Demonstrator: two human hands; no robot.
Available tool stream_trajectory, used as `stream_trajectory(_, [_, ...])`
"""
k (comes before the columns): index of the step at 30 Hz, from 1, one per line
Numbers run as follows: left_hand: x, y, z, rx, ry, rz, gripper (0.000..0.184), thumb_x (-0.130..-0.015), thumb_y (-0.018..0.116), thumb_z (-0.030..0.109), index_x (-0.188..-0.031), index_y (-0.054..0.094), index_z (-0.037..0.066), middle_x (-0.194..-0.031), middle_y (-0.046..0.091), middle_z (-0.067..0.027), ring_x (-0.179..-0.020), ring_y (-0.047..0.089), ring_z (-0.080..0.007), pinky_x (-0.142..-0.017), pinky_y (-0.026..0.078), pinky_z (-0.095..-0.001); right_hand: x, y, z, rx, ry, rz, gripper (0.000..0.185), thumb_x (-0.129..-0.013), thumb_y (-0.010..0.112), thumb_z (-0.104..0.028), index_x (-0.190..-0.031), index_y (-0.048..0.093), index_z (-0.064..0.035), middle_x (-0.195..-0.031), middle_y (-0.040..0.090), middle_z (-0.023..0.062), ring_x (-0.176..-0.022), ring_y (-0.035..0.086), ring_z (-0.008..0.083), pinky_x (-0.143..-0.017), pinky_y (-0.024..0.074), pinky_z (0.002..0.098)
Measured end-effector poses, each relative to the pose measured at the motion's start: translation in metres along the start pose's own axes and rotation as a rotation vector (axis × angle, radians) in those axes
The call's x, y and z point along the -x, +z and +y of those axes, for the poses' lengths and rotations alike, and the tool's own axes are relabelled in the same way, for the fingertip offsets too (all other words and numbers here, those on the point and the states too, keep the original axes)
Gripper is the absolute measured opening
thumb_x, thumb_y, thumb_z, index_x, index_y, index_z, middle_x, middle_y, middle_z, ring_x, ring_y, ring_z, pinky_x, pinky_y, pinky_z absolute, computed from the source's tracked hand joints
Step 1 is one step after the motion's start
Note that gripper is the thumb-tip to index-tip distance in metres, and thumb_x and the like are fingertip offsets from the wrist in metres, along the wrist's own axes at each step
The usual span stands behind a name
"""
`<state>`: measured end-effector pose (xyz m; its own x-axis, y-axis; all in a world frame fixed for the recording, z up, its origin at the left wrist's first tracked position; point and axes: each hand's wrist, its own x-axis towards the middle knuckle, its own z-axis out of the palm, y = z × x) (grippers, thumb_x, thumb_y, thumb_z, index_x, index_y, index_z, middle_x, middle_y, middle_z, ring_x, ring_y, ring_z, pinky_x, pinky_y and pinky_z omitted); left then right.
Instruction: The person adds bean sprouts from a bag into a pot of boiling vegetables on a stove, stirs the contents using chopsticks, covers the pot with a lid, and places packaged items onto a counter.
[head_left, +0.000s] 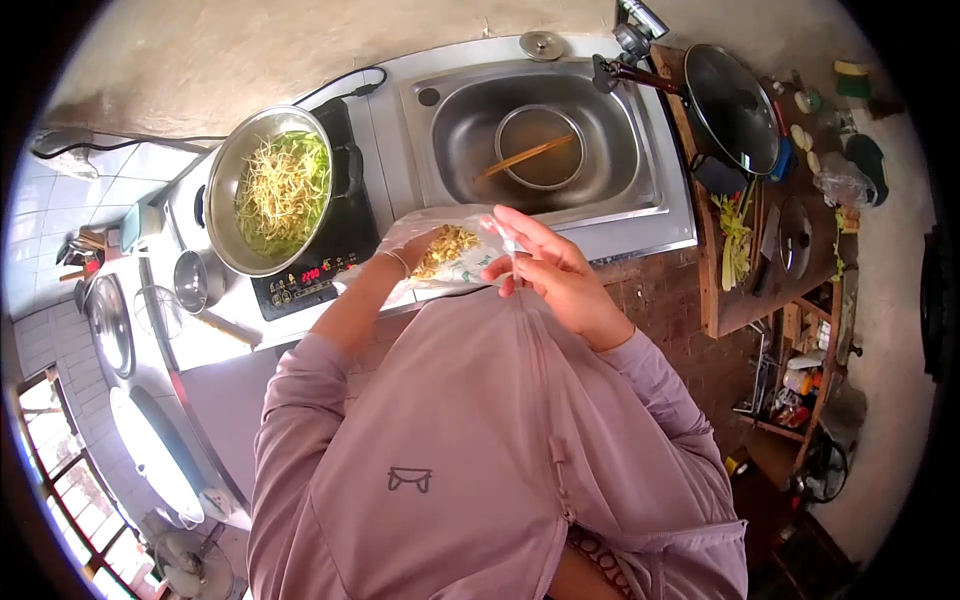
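Note:
My left hand [415,245] reaches into a clear plastic bag [470,268] in front of the sink. Pale yellow sprouts [446,252] lie in the bag beside its fingers, which are largely hidden by the plastic and the sprouts. With thumb and fingers pinched together, my right hand [553,275] grips the bag's right edge. To the left, a steel pot [212,215] holds a heap of sprouts [283,190] on top of chopped green vegetables [316,160]. It stands on a black induction cooker [350,215] with a lit red display.
In the steel sink [455,185] sits a round bowl [548,180] of water with chopsticks [525,157] across it. A small saucepan [190,280] is left of the cooker. The wooden table [715,290] at right carries a frying pan [735,110], vegetable stalks [735,235] and a knife [768,240].

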<state>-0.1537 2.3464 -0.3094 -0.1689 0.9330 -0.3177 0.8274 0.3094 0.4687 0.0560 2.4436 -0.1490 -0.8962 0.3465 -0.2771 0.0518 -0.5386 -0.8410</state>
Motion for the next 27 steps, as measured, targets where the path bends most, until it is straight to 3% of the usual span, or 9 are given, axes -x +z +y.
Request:
stream_trajectory(2, [0.008,-0.007,-0.008,0.036,-0.123,-0.099,0.026,-0.079,0.044,0.012,-0.102,0.055,0.008,-0.106,0.055,-0.0132,-0.101,0.05,-0.0274,-0.085,0.04,-0.0348,-0.005,-0.005,0.004,-0.022,-0.034,-0.018,0.049,-0.084,0.039,-0.004,-0.132,0.028,-0.0047,-0.131,0.037,0.0112,-0.091,0.057,0.0167,-0.067,0.0448,0.0249])
stream_trajectory(6, [0.021,-0.024,-0.02,0.153,-0.03,-0.156,0.019,-0.079,0.044,0.012,-0.093,0.055,0.006,-0.092,0.057,-0.0168,-0.086,0.055,-0.0316,-0.074,0.043,-0.0381,-0.011,-0.011,0.0,-0.053,-0.013,-0.047,0.049,-0.084,0.041,-0.005,-0.132,0.029,-0.0046,-0.13,0.037,0.0101,-0.091,0.056,0.0161,-0.068,0.0451,0.0251])
stream_trajectory(10, [0.049,-0.049,0.009,0.224,-0.167,-0.095,0.022,-0.08,0.049,0.012,-0.099,0.054,0.002,-0.08,0.057,-0.0115,-0.074,0.055,-0.0203,-0.069,0.044,-0.0314,-0.014,-0.013,0.0,-0.05,-0.027,-0.104,0.048,-0.084,0.041,-0.005,-0.131,0.03,-0.0042,-0.13,0.037,0.0096,-0.092,0.055,0.0155,-0.068,0.0454,0.0252])
stream_trajectory(12, [0.052,-0.04,0.003,0.679,-0.346,-0.028,0.026,-0.078,0.051,0.005,-0.103,0.053,-0.001,-0.081,0.058,-0.0073,-0.075,0.055,-0.0145,-0.067,0.044,-0.0272,-0.015,-0.015,0.0,-0.059,-0.029,-0.116,0.047,-0.084,0.04,-0.004,-0.131,0.03,-0.0041,-0.129,0.037,0.0094,-0.092,0.055,0.0153,-0.068,0.0455,0.0252])
stream_trajectory(16, [0.054,-0.033,0.006,0.626,-0.263,0.146,0.03,-0.076,0.05,-0.001,-0.106,0.052,-0.004,-0.086,0.057,-0.0046,-0.079,0.053,-0.0103,-0.067,0.043,-0.0234,-0.017,-0.019,-0.002,-0.071,-0.016,-0.133,0.047,-0.084,0.04,-0.004,-0.13,0.031,-0.004,-0.129,0.038,0.0091,-0.092,0.055,0.0151,-0.069,0.0454,0.0251])
stream_trajectory(19, [0.06,-0.035,0.013,0.654,-0.292,0.17,0.033,-0.071,0.047,0.0,-0.103,0.054,-0.003,-0.098,0.059,-0.0151,-0.087,0.058,-0.0212,-0.076,0.044,-0.0299,-0.018,-0.023,-0.005,-0.045,-0.009,-0.149,0.046,-0.086,0.041,-0.008,-0.131,0.03,-0.0044,-0.128,0.039,0.0084,-0.094,0.055,0.0167,-0.071,0.0448,0.0257])
stream_trajectory(21, [0.066,-0.036,0.023,0.152,0.142,0.321,0.038,-0.069,0.043,-0.006,-0.105,0.053,-0.001,-0.104,0.056,-0.016,-0.096,0.054,-0.0268,-0.083,0.043,-0.033,-0.018,-0.025,-0.005,-0.027,-0.006,-0.165,0.046,-0.087,0.042,-0.011,-0.131,0.03,-0.0047,-0.128,0.04,0.0079,-0.096,0.054,0.0184,-0.073,0.0443,0.0264])
stream_trajectory(24, [0.079,-0.051,0.042,-0.115,0.075,0.283,0.041,-0.068,0.042,-0.008,-0.107,0.053,0.001,-0.11,0.052,-0.0176,-0.103,0.049,-0.0315,-0.087,0.041,-0.0362,-0.019,-0.029,-0.005,-0.027,0.0,-0.179,0.045,-0.088,0.042,-0.012,-0.13,0.031,-0.0045,-0.127,0.041,0.0075,-0.096,0.054,0.0181,-0.074,0.0439,0.0269])
stream_trajectory(27, [0.082,-0.059,0.057,0.005,-0.075,0.266,0.032,-0.069,0.045,-0.006,-0.099,0.056,0.002,-0.102,0.055,-0.0161,-0.094,0.053,-0.03,-0.079,0.045,-0.0355,-0.016,-0.031,-0.006,0.01,0.002,-0.203,0.044,-0.088,0.041,-0.012,-0.13,0.031,-0.0045,-0.127,0.041,0.0074,-0.096,0.054,0.0174,-0.075,0.0434,0.0269])
